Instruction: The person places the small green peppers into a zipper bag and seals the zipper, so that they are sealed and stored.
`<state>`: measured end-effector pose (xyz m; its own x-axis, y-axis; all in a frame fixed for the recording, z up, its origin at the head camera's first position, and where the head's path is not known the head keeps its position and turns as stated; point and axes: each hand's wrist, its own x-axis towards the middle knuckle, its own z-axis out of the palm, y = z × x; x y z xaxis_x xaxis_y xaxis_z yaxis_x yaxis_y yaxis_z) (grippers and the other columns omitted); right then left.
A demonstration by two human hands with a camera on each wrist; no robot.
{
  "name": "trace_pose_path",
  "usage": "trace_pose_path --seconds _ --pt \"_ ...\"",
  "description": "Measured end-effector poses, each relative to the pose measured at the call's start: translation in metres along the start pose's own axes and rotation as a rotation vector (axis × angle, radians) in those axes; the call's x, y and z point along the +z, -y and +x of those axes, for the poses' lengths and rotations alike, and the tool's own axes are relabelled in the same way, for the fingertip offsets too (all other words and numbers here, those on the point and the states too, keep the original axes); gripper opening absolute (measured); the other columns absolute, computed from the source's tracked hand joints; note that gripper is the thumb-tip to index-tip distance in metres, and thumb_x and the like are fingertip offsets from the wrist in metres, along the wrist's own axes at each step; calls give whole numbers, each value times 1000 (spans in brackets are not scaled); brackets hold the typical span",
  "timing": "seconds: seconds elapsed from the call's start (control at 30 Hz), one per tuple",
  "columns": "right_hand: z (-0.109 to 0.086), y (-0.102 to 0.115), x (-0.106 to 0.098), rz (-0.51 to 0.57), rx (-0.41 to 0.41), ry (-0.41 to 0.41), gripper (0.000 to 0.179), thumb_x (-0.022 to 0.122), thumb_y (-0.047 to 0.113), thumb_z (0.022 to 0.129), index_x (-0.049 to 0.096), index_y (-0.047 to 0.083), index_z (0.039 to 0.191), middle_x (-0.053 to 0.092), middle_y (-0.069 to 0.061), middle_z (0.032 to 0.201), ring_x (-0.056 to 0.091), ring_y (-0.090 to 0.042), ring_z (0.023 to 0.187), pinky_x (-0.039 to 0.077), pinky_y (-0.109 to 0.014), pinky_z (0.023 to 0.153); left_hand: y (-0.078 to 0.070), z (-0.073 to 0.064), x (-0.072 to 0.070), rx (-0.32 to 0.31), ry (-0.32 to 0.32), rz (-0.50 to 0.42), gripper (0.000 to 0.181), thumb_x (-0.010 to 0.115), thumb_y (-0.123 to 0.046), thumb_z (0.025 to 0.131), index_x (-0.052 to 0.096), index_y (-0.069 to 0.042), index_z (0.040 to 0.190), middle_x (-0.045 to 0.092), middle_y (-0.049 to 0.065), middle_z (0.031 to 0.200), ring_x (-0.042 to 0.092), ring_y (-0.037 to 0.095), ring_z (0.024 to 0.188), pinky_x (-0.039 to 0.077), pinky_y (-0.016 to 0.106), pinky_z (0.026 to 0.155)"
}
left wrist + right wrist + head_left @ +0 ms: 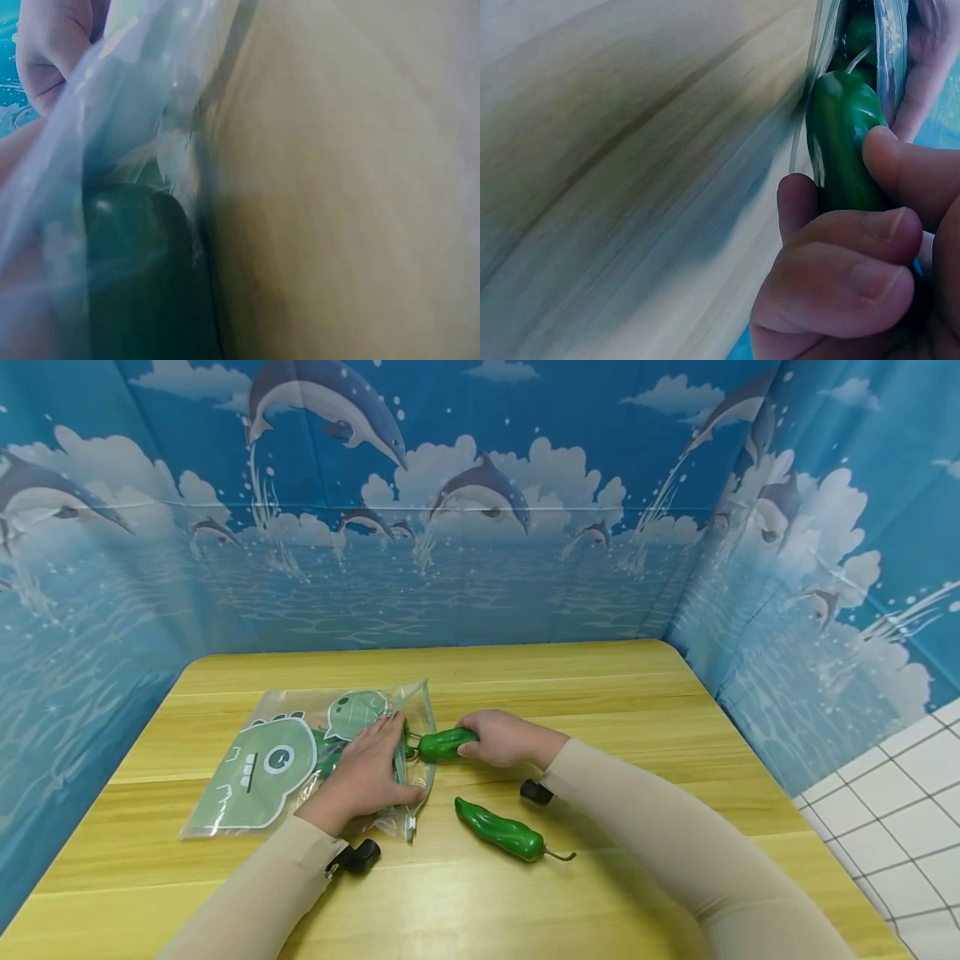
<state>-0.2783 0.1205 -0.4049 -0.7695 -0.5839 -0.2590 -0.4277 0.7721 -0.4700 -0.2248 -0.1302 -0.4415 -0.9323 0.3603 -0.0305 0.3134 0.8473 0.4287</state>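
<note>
In the head view my right hand [501,737] grips a green pepper [444,744] by one end, thumb and fingers curled round it. Its stem end points left into the mouth of a clear zip bag [422,706] printed with green cartoon monsters. My left hand [367,770] lies over the bag near that mouth, fingers extended and thumb spread. More green shows inside: a pepper [142,270] through the film in the left wrist view, and a pepper [861,30] past the held one's stem in the right wrist view. Another green pepper [501,831] lies on the table in front.
The wooden table [600,693] has rounded far corners. A blue curtain [480,585] with dolphins hangs behind it and at both sides. White tiles [900,802] show at the right. A small black device [358,857] sits at my left wrist.
</note>
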Motion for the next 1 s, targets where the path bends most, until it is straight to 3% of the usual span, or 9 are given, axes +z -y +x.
trace_pose_path --seconds 0.5,0.77,0.83,0.9,1.0 --pt "16 12 7 -32 -51 -5 32 55 26 111 62 6 135 66 -1 105 59 -15 87 50 -36 82 1 -1 2 8 -13 -14 130 85 -58 80 6 -7 170 14 14 177 10 35 165 12 59 133" --pt "24 20 15 -2 -79 52 30 48 23 113 58 7 136 63 -5 101 59 -18 88 50 -36 84 -1 -1 4 28 -22 -23 130 85 -57 80 8 -6 170 15 14 177 10 36 165 13 61 132" --pt "25 22 15 8 -72 63 34 48 20 113 55 6 143 67 -9 113 64 -21 100 53 -39 91 -1 -1 4 31 -25 -19 130 85 -58 80 8 -6 170 15 14 177 11 35 165 13 61 132" --pt "26 22 15 6 -61 76 43 48 19 113 48 6 154 65 -12 136 64 -25 122 52 -41 106 -1 -1 4 30 -26 -17 130 85 -57 80 8 -6 170 16 14 176 11 35 165 13 61 132" --pt "26 22 15 -7 -55 94 56 50 17 112 35 8 164 47 -13 164 47 -28 150 40 -46 124 -2 -2 3 22 -21 -13 129 85 -57 80 8 -7 170 15 14 177 11 35 165 13 60 132"
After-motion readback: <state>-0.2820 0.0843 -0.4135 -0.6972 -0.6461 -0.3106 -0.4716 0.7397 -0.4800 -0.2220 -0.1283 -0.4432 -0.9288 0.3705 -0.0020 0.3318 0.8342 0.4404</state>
